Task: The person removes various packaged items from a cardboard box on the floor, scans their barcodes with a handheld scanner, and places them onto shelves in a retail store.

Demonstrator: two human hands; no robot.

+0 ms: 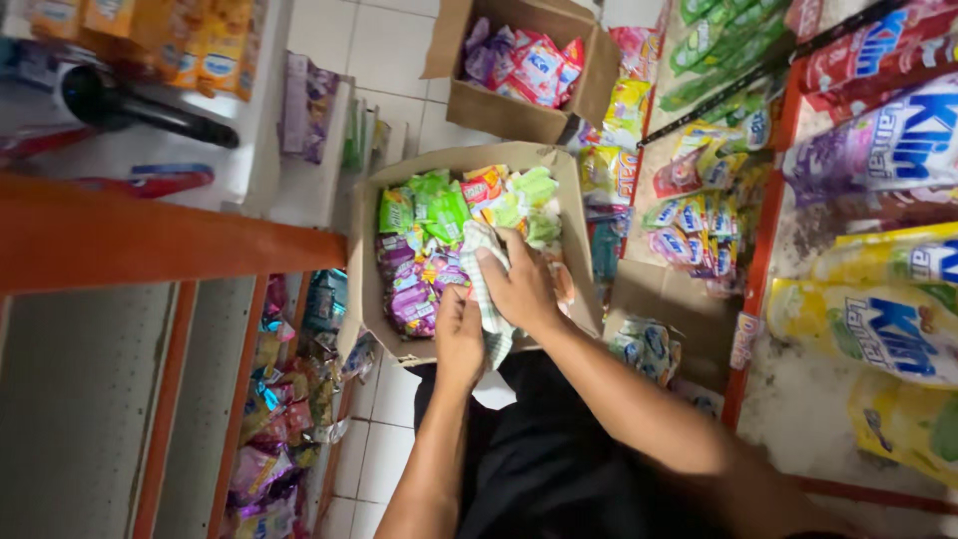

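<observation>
- The right hand (519, 284) has its fingers (489, 262) curled shut around a pale checked cloth (489, 299), which hangs below the palm.
- The left hand (459, 334) lies just beside it; its fingers seem to pinch the cloth's lower edge, though blur hides the grip.
- Beyond the fingertips sits an open cardboard box (367, 289) of green and purple sachets (419, 265).
- A second box (499, 110) stands farther off on the floor.

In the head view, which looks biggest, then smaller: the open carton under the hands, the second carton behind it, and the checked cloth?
1. Open carton of sachets, largest.
2. Second carton; it lies farther from the camera, so its real size may be similar.
3. Checked cloth, smallest, partly hidden by the right hand; the left hand is beside it.
</observation>
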